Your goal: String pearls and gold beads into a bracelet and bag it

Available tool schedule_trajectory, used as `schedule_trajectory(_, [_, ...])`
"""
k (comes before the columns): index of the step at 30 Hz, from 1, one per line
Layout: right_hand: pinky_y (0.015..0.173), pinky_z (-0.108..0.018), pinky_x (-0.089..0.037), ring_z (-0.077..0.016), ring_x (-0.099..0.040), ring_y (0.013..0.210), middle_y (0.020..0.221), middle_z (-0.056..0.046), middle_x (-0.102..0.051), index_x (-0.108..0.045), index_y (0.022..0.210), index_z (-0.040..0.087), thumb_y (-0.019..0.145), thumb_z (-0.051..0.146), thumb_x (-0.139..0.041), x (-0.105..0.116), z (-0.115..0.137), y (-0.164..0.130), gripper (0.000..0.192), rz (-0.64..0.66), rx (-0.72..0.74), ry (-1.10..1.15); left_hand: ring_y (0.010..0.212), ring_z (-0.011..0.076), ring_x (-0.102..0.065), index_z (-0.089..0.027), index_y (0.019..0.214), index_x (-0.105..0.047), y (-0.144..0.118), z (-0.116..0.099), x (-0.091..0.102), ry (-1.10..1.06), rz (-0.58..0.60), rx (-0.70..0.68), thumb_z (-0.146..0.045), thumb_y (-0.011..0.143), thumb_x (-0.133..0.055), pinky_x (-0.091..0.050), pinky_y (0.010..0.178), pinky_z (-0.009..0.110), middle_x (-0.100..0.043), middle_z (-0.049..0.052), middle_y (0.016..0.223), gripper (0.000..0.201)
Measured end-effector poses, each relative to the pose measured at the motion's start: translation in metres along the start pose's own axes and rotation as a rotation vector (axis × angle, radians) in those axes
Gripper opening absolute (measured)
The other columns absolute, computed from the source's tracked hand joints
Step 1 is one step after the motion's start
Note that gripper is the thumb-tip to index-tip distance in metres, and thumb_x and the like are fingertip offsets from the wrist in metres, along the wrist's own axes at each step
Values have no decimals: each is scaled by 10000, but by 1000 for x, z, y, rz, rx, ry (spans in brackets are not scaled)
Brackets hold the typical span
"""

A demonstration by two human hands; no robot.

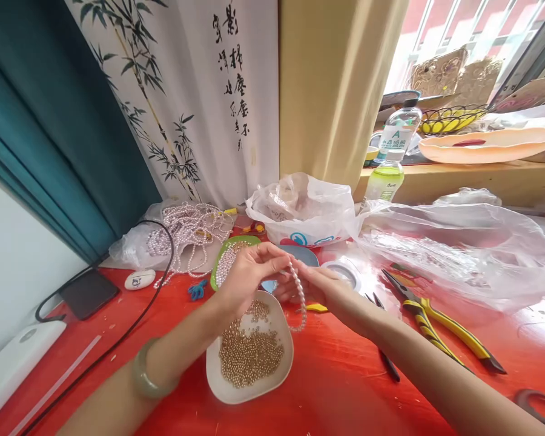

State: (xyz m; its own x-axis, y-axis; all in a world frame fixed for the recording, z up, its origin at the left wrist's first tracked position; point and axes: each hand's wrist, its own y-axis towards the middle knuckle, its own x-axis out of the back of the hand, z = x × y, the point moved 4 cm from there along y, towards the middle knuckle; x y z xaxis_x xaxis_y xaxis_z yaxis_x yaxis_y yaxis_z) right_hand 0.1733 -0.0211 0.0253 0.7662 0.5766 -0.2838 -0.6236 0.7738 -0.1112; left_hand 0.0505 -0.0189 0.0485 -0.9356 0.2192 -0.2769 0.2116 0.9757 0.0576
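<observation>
My left hand (249,272) and my right hand (315,287) meet above the red table (336,387), both pinching a short strand of white pearls (300,300) that loops down between them. Directly below sits a white dish (222,387) holding many small gold beads (249,357). Behind my left hand a green plate (218,263) carries more pearl strands. I wear a pale green bangle (145,372) on my left wrist.
Yellow-handled pliers (440,324) lie to the right, scissors (540,406) at the right edge. Plastic bags (304,209) and a heap of pearl strings (191,230) sit at the back. A black cable (118,339), a phone (88,292) and a white device (13,363) are on the left.
</observation>
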Motion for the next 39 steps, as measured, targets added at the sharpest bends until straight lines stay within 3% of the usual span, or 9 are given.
schedule_trajectory(5, [643,-239,-462,-140,-641,685,737,-100,-685,-629,880,81,856,308,-462,9,-20,5,284,26,-213,138,673,105,-606,-123,701,-628,29,12,46,0,-279,-112,-201,643,-699,-460,590,168,-693,49,763,121])
schedule_trajectory(9, [605,-204,-472,-85,-610,565,697,-69,-677,-626,845,91,868,228,-420,16,-26,7,248,-3,-275,180,667,84,-605,-123,716,-620,41,23,78,-30,-360,-135,-193,640,-696,-468,596,149,-691,42,788,128])
schedule_trajectory(12, [610,-199,-484,-79,-611,564,723,-67,-682,-624,854,98,858,221,-437,17,-27,8,224,-28,-297,192,645,86,-608,-120,714,-615,43,26,91,-48,-397,-139,-182,640,-692,-481,596,161,-690,49,785,123])
schedule_trajectory(22, [589,-172,-474,-72,-614,598,788,-81,-687,-630,883,96,804,227,-521,17,-28,8,187,-95,-240,103,636,80,-610,-115,719,-607,42,20,94,-56,-368,-168,-186,648,-685,-482,612,163,-687,52,789,127])
schedule_trajectory(27, [359,-140,-300,-33,-482,383,562,-33,-655,-644,734,88,760,251,-581,21,-31,11,177,-159,-178,-35,685,110,-625,-126,691,-590,34,4,81,-16,-306,-231,-194,663,-680,-483,659,200,-686,38,739,116])
schedule_trajectory(31, [351,-161,-243,-35,-442,357,512,-18,-634,-628,620,103,730,262,-607,24,-31,12,194,-192,-160,-87,714,132,-640,-141,685,-560,26,-13,65,46,-201,-311,-204,689,-668,-487,654,206,-689,29,720,125])
schedule_trajectory(36, [385,-164,-283,-41,-448,414,640,-43,-676,-645,806,104,753,267,-578,16,-26,9,184,-159,-154,-21,690,137,-663,-136,716,-534,29,-5,77,-56,-293,-187,-203,707,-651,-488,543,157,-701,58,801,135])
schedule_trajectory(39, [439,-156,-360,-47,-500,459,705,-65,-687,-627,809,105,779,250,-535,12,-26,7,174,-142,-181,39,656,139,-669,-131,703,-514,33,3,85,-77,-315,-150,-171,717,-638,-479,492,138,-703,79,803,130])
